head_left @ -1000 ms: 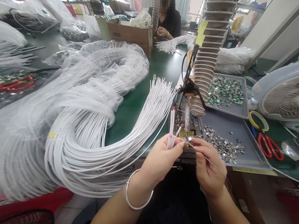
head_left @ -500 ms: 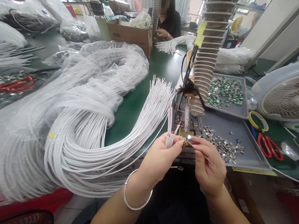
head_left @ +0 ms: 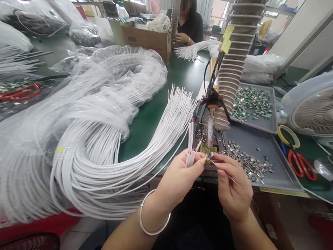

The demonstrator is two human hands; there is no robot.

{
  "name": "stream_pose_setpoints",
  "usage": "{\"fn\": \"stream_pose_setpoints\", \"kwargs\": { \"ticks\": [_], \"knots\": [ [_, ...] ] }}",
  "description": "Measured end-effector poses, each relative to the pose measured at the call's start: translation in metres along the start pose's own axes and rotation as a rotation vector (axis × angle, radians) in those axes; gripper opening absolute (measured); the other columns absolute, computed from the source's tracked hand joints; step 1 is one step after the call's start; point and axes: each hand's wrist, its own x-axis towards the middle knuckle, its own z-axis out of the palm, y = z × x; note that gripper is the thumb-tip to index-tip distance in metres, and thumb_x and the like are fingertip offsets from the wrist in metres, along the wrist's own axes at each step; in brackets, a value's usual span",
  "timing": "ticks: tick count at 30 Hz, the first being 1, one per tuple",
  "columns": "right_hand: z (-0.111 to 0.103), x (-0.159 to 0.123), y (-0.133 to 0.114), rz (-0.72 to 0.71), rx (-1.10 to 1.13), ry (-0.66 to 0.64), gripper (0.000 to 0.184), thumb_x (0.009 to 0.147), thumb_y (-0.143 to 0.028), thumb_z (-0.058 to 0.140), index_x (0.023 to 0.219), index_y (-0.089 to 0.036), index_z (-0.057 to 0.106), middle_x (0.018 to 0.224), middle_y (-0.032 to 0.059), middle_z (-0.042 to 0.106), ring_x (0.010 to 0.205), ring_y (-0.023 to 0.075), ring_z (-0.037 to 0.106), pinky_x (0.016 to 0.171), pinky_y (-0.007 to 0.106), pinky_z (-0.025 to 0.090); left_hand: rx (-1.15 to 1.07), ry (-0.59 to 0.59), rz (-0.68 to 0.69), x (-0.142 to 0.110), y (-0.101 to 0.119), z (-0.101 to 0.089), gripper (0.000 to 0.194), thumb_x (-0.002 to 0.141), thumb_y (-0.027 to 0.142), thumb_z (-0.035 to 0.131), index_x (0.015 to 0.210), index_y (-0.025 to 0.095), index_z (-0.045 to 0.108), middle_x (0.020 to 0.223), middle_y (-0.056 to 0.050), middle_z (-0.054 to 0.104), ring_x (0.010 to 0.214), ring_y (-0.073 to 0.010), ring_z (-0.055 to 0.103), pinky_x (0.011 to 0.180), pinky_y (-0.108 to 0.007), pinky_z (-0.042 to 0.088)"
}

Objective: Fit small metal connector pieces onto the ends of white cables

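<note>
My left hand [head_left: 179,178] is closed around several short white cable ends [head_left: 190,158] with reddish wires at their tips. Its thumb and forefinger pinch near a tiny metal connector [head_left: 209,156], partly hidden by the fingertips. Opposite it, my right hand [head_left: 233,187] pinches a thin solder wire [head_left: 233,180]; whether it also grips the connector is too small to tell. Both sets of fingertips meet just under the tip of a soldering iron [head_left: 211,127] that points straight down from a stand. A yellowish sponge [head_left: 204,148] lies behind the fingertips.
A large bundle of white cables [head_left: 98,173] curves along my left, partly wrapped in plastic. Trays of loose metal connectors [head_left: 256,164] and green-board connectors [head_left: 251,103] stand right, near red-handled scissors [head_left: 301,164] and a fan [head_left: 328,104]. A ribbed hose [head_left: 237,61] hangs ahead; a co-worker [head_left: 189,26] sits opposite.
The view has shifted slightly. The connector at my fingertips has turned a little beneath the iron's tip. Below my left hand, a dangling cable end with a connector has nearly dropped out of sight.
</note>
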Motion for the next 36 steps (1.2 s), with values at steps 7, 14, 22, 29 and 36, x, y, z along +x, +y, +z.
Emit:
{"fn": "stream_pose_setpoints", "kwargs": {
  "ticks": [7, 14, 22, 29, 36],
  "knots": [
    [0.002, 0.001, 0.001, 0.002, -0.003, 0.008, 0.018, 0.085, -0.011, 0.053, 0.096, -0.021, 0.063, 0.1, 0.0077, 0.07, 0.092, 0.0199, 0.068, 0.08, 0.038, 0.057, -0.027, -0.006, -0.009, 0.002, -0.001, 0.0, 0.01, 0.076, 0.024, 0.065, 0.076, 0.016, 0.059, 0.074, 0.001, 0.061, 0.061, -0.0087, 0.052, 0.06, -0.021, 0.042],
    [0.0, -0.001, 0.001, -0.008, -0.017, -0.003, 0.019, 0.085, -0.011, 0.052, 0.097, -0.021, 0.063, 0.099, 0.0084, 0.069, 0.092, 0.0205, 0.068, 0.078, 0.039, 0.057, -0.003, -0.034, 0.016, 0.0, -0.008, -0.004, 0.014, 0.08, 0.031, 0.063, 0.084, 0.017, 0.061, 0.067, 0.003, 0.057, 0.056, -0.0081, 0.047, 0.058, -0.021, 0.04],
    [-0.016, -0.018, 0.003, 0.029, 0.002, -0.036, 0.022, 0.085, -0.009, 0.049, 0.099, -0.02, 0.063, 0.089, 0.0061, 0.07, 0.083, 0.0187, 0.068, 0.073, 0.035, 0.056, 0.175, -0.029, 0.047, -0.013, -0.033, -0.015, 0.034, 0.089, 0.046, 0.05, 0.088, 0.016, 0.065, 0.079, -0.004, 0.062, 0.073, -0.0151, 0.057, 0.07, -0.027, 0.046],
    [-0.037, -0.004, 0.019, 0.133, -0.292, 0.056, 0.019, 0.089, -0.014, 0.046, 0.095, -0.021, 0.063, 0.079, 0.0017, 0.067, 0.07, 0.0139, 0.063, 0.069, 0.028, 0.052, 0.272, 0.074, 0.1, -0.023, -0.03, -0.018, 0.035, 0.09, 0.048, 0.047, 0.088, 0.018, 0.064, 0.07, -0.001, 0.059, 0.061, -0.0123, 0.052, 0.068, -0.027, 0.044],
    [-0.056, 0.026, 0.063, 0.243, -0.542, -0.204, 0.014, 0.083, -0.024, 0.05, 0.081, -0.021, 0.063, 0.075, 0.0032, 0.067, 0.068, 0.0174, 0.062, 0.063, 0.028, 0.047, -0.08, -0.034, -0.027, -0.015, -0.035, -0.021, 0.028, 0.08, 0.044, 0.065, 0.08, 0.018, 0.055, 0.062, 0.007, 0.038, 0.051, -0.0062, 0.029, 0.049, -0.021, 0.026]
  ]
}}
